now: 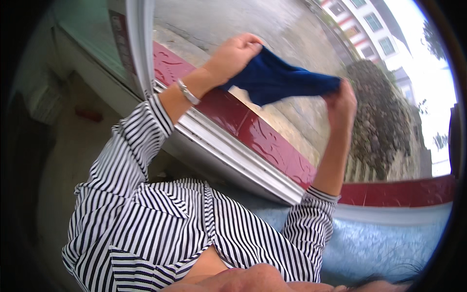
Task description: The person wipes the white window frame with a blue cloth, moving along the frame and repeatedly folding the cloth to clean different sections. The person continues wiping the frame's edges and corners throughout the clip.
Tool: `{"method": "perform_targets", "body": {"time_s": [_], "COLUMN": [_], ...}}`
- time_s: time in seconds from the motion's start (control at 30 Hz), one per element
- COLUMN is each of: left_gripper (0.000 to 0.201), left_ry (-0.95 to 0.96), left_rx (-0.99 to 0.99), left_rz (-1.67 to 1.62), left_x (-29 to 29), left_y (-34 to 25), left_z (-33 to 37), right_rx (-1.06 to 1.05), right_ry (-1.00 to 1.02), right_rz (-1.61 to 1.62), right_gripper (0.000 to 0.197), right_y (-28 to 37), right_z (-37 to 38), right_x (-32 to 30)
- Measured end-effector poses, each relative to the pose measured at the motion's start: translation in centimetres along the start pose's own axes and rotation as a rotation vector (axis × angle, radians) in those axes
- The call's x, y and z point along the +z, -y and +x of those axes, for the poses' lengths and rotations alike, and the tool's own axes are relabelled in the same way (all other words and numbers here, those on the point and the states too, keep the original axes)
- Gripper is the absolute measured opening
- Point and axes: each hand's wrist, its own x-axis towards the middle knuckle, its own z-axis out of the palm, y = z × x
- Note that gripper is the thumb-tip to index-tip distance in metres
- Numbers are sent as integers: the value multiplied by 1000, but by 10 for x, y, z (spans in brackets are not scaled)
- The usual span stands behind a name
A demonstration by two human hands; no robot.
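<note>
Blue cloth [287,80] is held in the upper middle of the frame, stretched across between two closed hands: its upper left corner is pinched by the left hand [238,54], its right end by the slightly blurred right hand [341,104]. If either pinch were loosened, the cloth could be dropped and dirtied on the red tiled ledge [265,136] or the concrete ground [204,24]. It is dark, plain and thin-looking, with an uneven lower edge drawn to a hanging point.

- Cloth [282,80], deep blue, up in the air!
- Stretched between left hand [239,51] and right hand [341,104]!
- One pointed corner juts from its lower edge!
</note>
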Motion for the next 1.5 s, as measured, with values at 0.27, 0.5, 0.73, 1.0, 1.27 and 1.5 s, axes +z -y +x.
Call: {"method": "perform_targets", "body": {"time_s": [0.27, 0.5, 0.73, 1.0, 1.27, 1.5], "left_gripper": [16, 21, 16, 13, 12, 13], "left_ry": [135, -218, -388, -434, -501, -445], "left_rx": [-222, 345, 232, 194, 212, 243], "left_rz": [-353, 766, 619, 590, 709, 809], "left_x": [29, -38, -72, -98, -94, -68], "left_y": [-26, -24, -24, -19, -18, -23], "left_z": [-79, -170, -207, -216, -193, -201], "right_rx": [324, 504, -44, -420, -199, -351], "right_ry": [511, 574, 1006, 1157, 1348, 1021], "right_rz": [-498, 114, -288, -839, -874, -584], "right_gripper": [13, 10, 25, 20, 25, 31], "right_y": [21, -33, -108, -112, -65, -107], "right_z": [-53, -62, -46, -50, -57, -53], "right_x": [66, 146, 275, 311, 237, 252]}}
